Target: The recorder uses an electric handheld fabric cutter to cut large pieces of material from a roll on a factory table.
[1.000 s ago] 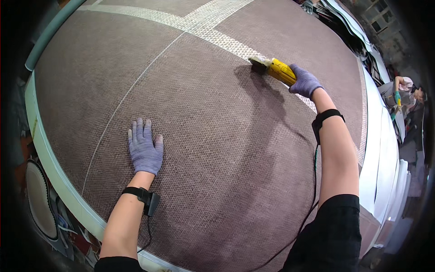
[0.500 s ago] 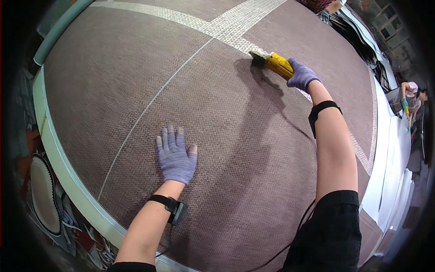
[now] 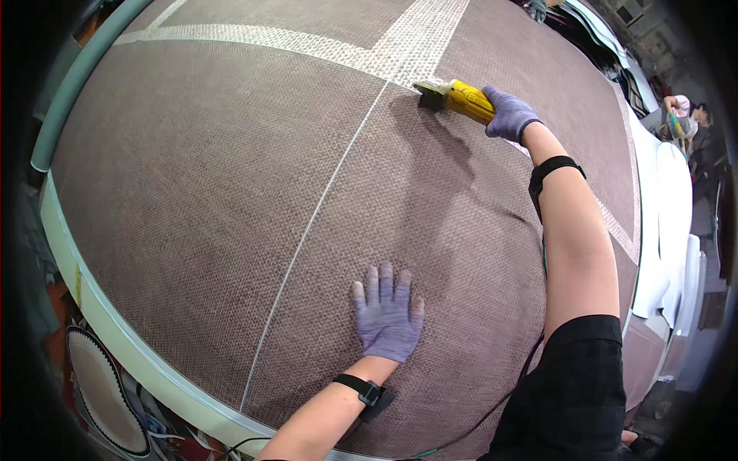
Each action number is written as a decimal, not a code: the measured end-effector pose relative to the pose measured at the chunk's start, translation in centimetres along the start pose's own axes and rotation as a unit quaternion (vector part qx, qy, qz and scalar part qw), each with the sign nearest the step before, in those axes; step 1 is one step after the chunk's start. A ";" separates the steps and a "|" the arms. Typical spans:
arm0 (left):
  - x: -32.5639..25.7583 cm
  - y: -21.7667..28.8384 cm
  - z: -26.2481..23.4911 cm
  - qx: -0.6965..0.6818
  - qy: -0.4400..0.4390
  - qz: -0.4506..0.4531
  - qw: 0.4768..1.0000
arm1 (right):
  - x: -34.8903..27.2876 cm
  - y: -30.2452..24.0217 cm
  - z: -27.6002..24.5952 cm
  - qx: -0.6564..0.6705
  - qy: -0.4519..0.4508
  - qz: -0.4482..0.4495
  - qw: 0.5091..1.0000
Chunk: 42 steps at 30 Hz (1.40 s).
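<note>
My right hand (image 3: 509,113), in a purple-grey knit glove, is wrapped round the rear of a yellow handheld electric cutter (image 3: 469,101). The cutter's dark head rests at the edge of a pale woven band (image 3: 413,50), just right of where a thin pale line (image 3: 314,224) meets that band. The blade itself is hidden. Lower down, my left hand (image 3: 388,315), gloved alike, lies flat with fingers spread on the brown woven carpet (image 3: 192,177), to the right of the thin line. It holds nothing.
A green roll (image 3: 81,84) lies along the far left edge. Offcuts and an oval patterned piece (image 3: 106,390) sit below the table's pale rim (image 3: 115,326). A dark cord (image 3: 492,415) trails by my right arm. White sheets (image 3: 667,200) and another person (image 3: 684,115) are at right.
The cutter has moved left along the pale band's edge, nearer the thin line. The view has shifted; my left hand appears farther right and lower, still flat on the carpet.
</note>
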<state>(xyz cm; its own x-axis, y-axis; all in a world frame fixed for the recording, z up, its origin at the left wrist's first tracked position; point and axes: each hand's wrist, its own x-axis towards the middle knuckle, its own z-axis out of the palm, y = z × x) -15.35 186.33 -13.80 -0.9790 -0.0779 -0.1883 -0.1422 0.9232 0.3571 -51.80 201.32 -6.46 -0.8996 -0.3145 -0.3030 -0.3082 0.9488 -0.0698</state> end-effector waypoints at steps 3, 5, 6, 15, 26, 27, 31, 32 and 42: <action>0.0 -0.8 -0.4 -0.037 -0.024 0.018 0.999 | 2.0 -2.3 -0.6 -0.006 -0.006 -0.012 1.000; 0.1 -1.1 -0.8 -0.061 -0.021 0.035 0.997 | 3.2 -3.8 -1.0 -0.014 -0.012 -0.019 1.000; 0.0 -1.5 -1.3 -0.068 -0.021 0.033 0.997 | 3.8 -4.5 -1.1 -0.015 -0.013 -0.025 0.999; 6.3 -26.5 -7.2 0.299 0.045 -0.126 0.945 | 6.2 -9.4 -1.2 0.003 0.024 -0.056 0.998; 7.7 -26.0 -10.8 0.163 0.085 -0.163 0.969 | 10.1 -14.8 0.0 0.008 0.011 -0.047 0.999; 7.8 -25.8 -10.9 0.161 0.075 -0.162 0.971 | 10.5 -15.1 0.2 0.011 0.023 -0.046 0.999; 7.8 -26.2 -10.7 0.145 0.072 -0.155 0.975 | 11.2 -17.4 0.2 0.021 0.020 -0.032 0.999; 7.8 -26.3 -10.8 0.147 0.072 -0.157 0.974 | 11.3 -17.9 0.1 0.022 0.020 -0.034 0.999; 7.8 -27.1 -11.5 0.087 0.072 -0.099 0.989 | 12.7 -23.3 -1.9 -0.003 -0.002 0.010 1.000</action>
<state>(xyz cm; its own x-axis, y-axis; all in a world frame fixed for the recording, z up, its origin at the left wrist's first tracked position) -20.85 156.35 -14.40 -0.9471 -0.3045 -0.1013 -0.3177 0.9344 0.1614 -56.63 175.13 -6.89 -0.9043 -0.2962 -0.3075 -0.2927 0.9544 -0.0587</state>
